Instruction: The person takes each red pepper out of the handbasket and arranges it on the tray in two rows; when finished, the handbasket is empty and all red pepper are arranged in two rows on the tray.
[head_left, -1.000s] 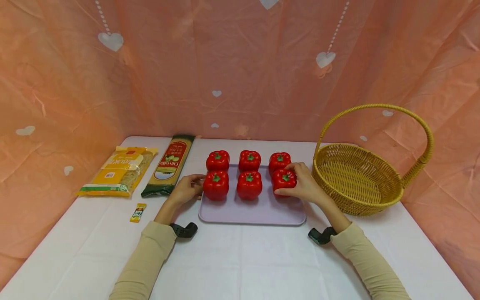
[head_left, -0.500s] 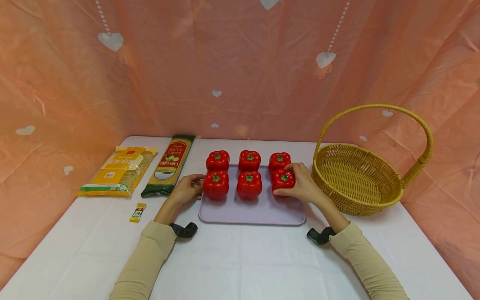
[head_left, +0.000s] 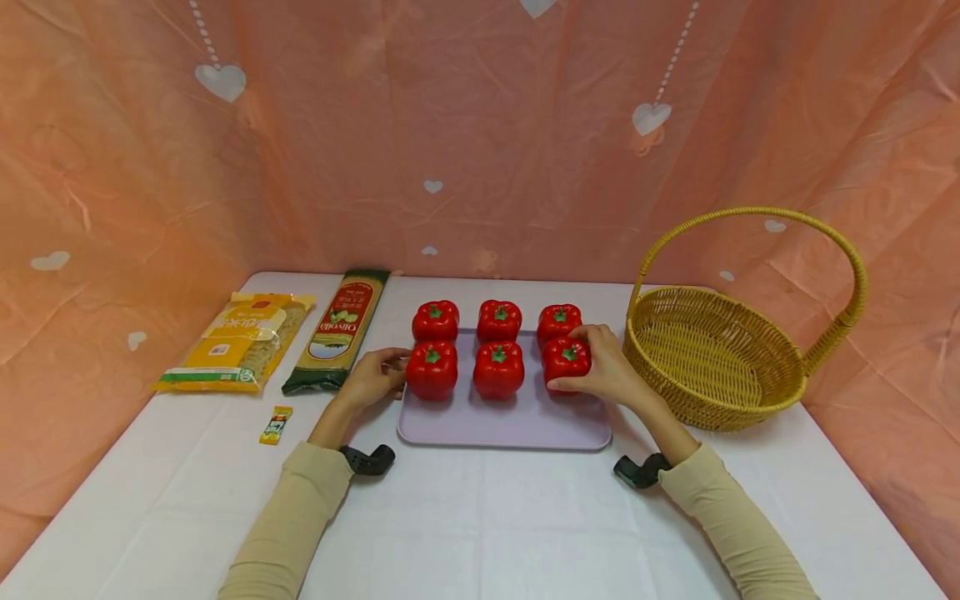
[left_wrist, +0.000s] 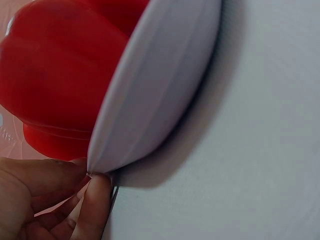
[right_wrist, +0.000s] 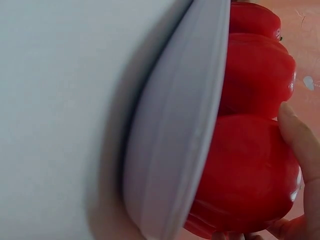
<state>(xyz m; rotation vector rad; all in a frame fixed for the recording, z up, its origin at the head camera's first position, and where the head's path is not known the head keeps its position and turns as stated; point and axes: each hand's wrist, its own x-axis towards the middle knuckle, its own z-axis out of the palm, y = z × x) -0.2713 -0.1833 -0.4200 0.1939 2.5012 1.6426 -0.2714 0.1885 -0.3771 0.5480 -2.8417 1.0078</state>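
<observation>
Several red bell peppers stand in two rows on a pale purple tray [head_left: 504,432]. My right hand [head_left: 609,367] holds the front right bell pepper [head_left: 564,358], thumb at its near side and fingers round its far side. In the right wrist view that bell pepper [right_wrist: 245,175] sits low inside the tray wall, with the thumb [right_wrist: 298,137] against it. At the tray's left edge, my left hand [head_left: 372,379] pinches the rim between thumb and fingers, plainly seen in the left wrist view at the tray rim [left_wrist: 107,125]. Beside it stands the front left bell pepper [head_left: 432,371].
A yellow wicker basket [head_left: 716,358] with a tall handle stands right of the tray. On the left lie a yellow grain bag [head_left: 238,343], a green and red pasta packet [head_left: 341,329] and a small yellow sachet [head_left: 275,425]. Pink curtain hangs behind.
The front right bell pepper and my right hand have shifted very slightly left since a second ago. My left hand stays at the tray rim.
</observation>
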